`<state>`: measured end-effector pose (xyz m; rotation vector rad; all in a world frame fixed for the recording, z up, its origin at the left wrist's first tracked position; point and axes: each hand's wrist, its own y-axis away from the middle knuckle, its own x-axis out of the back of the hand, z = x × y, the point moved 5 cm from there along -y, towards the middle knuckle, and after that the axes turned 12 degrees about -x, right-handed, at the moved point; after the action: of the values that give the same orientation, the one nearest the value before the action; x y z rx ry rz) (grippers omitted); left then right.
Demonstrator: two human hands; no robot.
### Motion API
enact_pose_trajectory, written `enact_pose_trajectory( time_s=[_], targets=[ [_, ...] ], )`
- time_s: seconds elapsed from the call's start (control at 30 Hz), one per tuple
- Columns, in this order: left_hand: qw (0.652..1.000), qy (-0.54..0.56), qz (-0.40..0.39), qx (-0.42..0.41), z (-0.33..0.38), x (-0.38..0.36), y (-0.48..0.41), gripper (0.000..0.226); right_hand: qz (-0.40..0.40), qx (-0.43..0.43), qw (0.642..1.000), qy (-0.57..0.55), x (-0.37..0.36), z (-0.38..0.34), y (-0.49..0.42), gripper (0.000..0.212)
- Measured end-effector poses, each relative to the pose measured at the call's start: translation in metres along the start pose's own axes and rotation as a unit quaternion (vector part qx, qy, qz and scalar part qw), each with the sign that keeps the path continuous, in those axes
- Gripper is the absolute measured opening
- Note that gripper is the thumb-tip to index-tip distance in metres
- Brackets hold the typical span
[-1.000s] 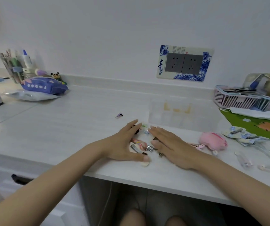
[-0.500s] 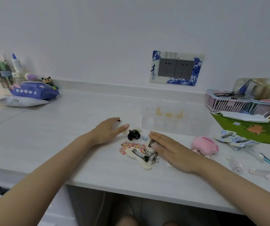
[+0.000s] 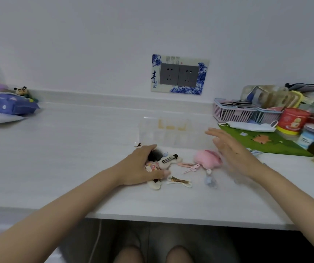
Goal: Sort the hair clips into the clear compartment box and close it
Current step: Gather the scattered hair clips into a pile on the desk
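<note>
the left hand (image 3: 139, 168) lies on the white counter (image 3: 76, 149), cupped over a pile of hair clips (image 3: 153, 165). its fingers arch over the top and its thumb curls in from below, so the pile sits gripped between them. a black fuzzy clip (image 3: 155, 154) peeks out under the fingertips, and a cream clip (image 3: 171, 160) with a silver bar juts out to the right.

the right hand (image 3: 232, 152) is raised off the counter with its fingers straight and together, holding nothing (it is blurred, so finer detail is lost). it hangs just beside a pink plush clip (image 3: 206, 158).

loose on the counter between the two hands lie slim pink clips (image 3: 187, 165), a gold clip (image 3: 179, 180) and a pale blue clip (image 3: 210, 180).

the clear compartment box (image 3: 171, 133) stands just behind the clips, nearer the wall. whether its lid is up or down i cannot tell. to its right lie a green mat (image 3: 277, 143) and a face mask (image 3: 251, 126).
</note>
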<state>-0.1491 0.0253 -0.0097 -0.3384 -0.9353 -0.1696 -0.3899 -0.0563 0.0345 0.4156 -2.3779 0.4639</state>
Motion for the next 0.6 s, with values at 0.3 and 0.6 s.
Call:
enact_pose_trajectory(
  time_s=[0.3, 0.6],
  targets=[
    [0.993, -0.075, 0.055, -0.068, 0.025, -0.02, -0.03, 0.096, -0.004, -0.144, 0.985, 0.098, 0.043, 0.096, -0.015, 0.069],
    [0.99, -0.116, 0.05, -0.065, 0.024, -0.025, -0.035, 0.097, -0.067, -0.132, 0.989, 0.011, -0.022, 0.046, 0.008, 0.051]
  ],
)
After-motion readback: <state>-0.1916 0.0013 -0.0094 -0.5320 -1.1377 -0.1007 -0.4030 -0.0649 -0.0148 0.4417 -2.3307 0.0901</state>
